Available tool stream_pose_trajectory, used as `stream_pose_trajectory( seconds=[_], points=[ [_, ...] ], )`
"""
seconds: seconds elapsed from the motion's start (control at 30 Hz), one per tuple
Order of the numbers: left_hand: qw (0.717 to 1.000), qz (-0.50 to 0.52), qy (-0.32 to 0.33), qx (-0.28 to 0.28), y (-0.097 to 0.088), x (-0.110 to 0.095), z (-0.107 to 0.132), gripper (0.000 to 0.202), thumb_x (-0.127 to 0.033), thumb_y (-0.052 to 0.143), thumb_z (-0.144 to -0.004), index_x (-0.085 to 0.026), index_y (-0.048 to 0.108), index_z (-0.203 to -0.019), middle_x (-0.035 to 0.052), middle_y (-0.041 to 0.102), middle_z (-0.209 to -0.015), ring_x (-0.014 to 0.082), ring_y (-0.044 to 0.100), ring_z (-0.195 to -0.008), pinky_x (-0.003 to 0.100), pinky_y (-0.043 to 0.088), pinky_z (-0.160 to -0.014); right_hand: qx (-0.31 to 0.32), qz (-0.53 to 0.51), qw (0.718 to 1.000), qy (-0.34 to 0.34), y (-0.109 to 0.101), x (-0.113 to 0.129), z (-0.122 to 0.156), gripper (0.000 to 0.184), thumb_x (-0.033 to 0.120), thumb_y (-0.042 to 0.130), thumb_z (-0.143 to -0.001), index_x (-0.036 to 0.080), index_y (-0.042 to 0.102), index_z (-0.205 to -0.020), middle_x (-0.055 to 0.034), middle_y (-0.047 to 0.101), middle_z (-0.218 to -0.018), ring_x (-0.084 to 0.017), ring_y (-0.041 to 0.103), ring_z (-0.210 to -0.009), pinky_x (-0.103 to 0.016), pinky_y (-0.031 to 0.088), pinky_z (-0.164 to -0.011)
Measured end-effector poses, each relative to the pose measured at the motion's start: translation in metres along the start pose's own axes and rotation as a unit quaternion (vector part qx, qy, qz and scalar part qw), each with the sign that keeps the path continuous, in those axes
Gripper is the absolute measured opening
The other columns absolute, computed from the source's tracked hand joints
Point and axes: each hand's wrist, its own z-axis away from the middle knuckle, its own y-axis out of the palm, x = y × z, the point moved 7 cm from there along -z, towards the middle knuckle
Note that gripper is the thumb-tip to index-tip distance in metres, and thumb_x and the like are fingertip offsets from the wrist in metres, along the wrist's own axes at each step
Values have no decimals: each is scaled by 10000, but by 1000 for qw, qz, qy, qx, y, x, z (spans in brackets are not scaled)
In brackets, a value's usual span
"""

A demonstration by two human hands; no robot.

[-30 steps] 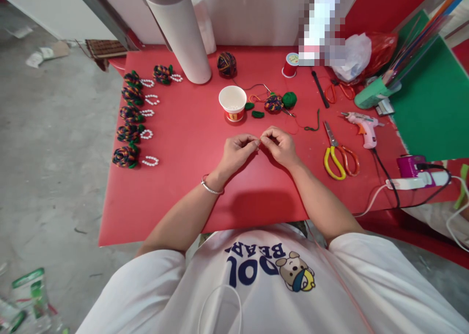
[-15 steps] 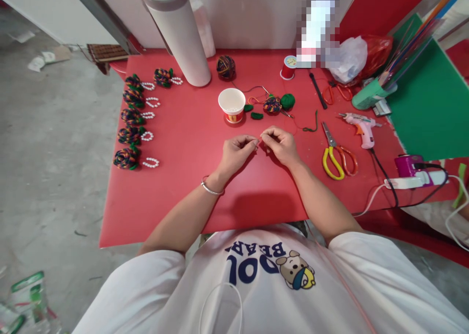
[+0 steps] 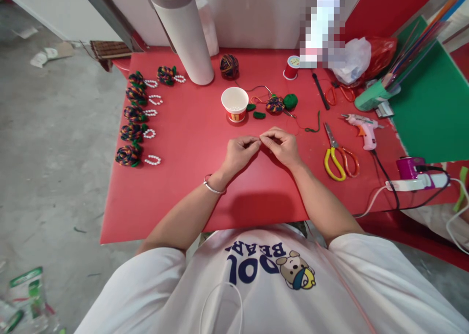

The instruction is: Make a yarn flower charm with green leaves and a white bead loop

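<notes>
My left hand [image 3: 240, 153] and my right hand [image 3: 282, 147] meet above the middle of the red table [image 3: 176, 197], fingertips pinched together. Whatever they hold between the tips is too small to make out. Just beyond them stands a white and red paper cup [image 3: 236, 116] with small white beads at its bottom. Beside the cup lie two green knitted leaf pieces [image 3: 259, 115], a multicoloured yarn piece [image 3: 274, 105] and a green yarn ball [image 3: 290, 101]. A loose green strand [image 3: 318, 121] rests to the right.
At left, several yarn flowers [image 3: 128, 155] lie with white bead loops [image 3: 153, 159]. Behind are a tall flask [image 3: 196, 46], a dark yarn ball [image 3: 229, 66] and a red thread spool [image 3: 292, 68]. Scissors [image 3: 334, 163], a pink glue gun [image 3: 368, 134] and a power strip [image 3: 403, 184] occupy the right.
My fingertips have come together, closing the small gap between the hands. The whole view has shifted slightly; the objects on the table keep their places.
</notes>
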Motion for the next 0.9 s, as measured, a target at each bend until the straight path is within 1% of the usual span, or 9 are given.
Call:
stream_pose_trajectory(
  seconds=[0.1,0.2,0.33,0.5,0.63,0.7,0.77,0.87,0.9],
  points=[
    [1000,-8,-1,3,1,1,1,181,-265,695,-850,-165,831,-787,35,766,-723,141,634,-653,249,499,-627,13,39,999,-18,0,4,0,284,523,766,-954,252,820,-889,-47,762,-896,-193,684,-845,-347,537,-764],
    [1000,-10,-9,11,2,2,1,171,-268,710,-834,-158,814,-755,25,726,-669,128,590,-614,239,457,-582,21,66,997,-35,1,5,0,290,499,735,-974,241,784,-849,-43,732,-873,-187,657,-818,-341,513,-735],
    [999,44,-18,23,3,2,-1,185,-348,801,-812,-168,822,-776,43,763,-734,142,621,-658,257,501,-628,0,81,996,-39,0,3,0,362,523,671,-1009,231,693,-797,-35,681,-836,-183,614,-793,-343,492,-741],
    [988,144,-45,41,4,2,-3,359,-516,891,-776,-173,798,-724,26,659,-602,113,536,-558,255,443,-551,-6,47,998,-47,2,3,-1,372,542,663,-1029,236,681,-818,-28,677,-858,-180,615,-815,-349,507,-801],
    [983,173,-55,41,3,0,-2,336,-488,921,-748,-177,798,-716,20,646,-589,104,518,-544,254,430,-541,-3,3,998,-65,3,7,-1,368,552,698,-1023,240,707,-828,-20,674,-851,-174,628,-816,-346,513,-815],
    [982,175,-57,32,2,0,-1,298,-451,921,-741,-179,803,-723,20,659,-599,103,522,-549,251,431,-545,1,-7,999,-53,3,5,-1,386,587,712,-1009,243,724,-833,-23,677,-859,-176,637,-829,-349,523,-826],
    [983,173,-59,20,0,1,-1,260,-419,917,-736,-182,809,-735,20,678,-615,105,534,-558,252,440,-555,4,-23,1000,-21,3,0,0,405,630,712,-994,247,750,-866,-30,685,-897,-172,638,-815,-342,534,-795],
    [983,174,-61,8,-1,2,0,230,-394,901,-742,-184,807,-736,18,682,-610,108,547,-557,253,452,-563,-6,-73,997,38,-1,-10,1,435,689,685,-984,268,790,-1013,-32,688,-968,-149,622,-744,-314,526,-675],
    [983,173,-62,7,-1,2,0,226,-390,895,-747,-183,805,-735,17,678,-605,107,548,-554,252,451,-562,-9,-85,995,46,-3,-12,0,441,696,693,-974,278,793,-1072,-31,690,-993,-146,627,-746,-308,528,-664]
  ],
)
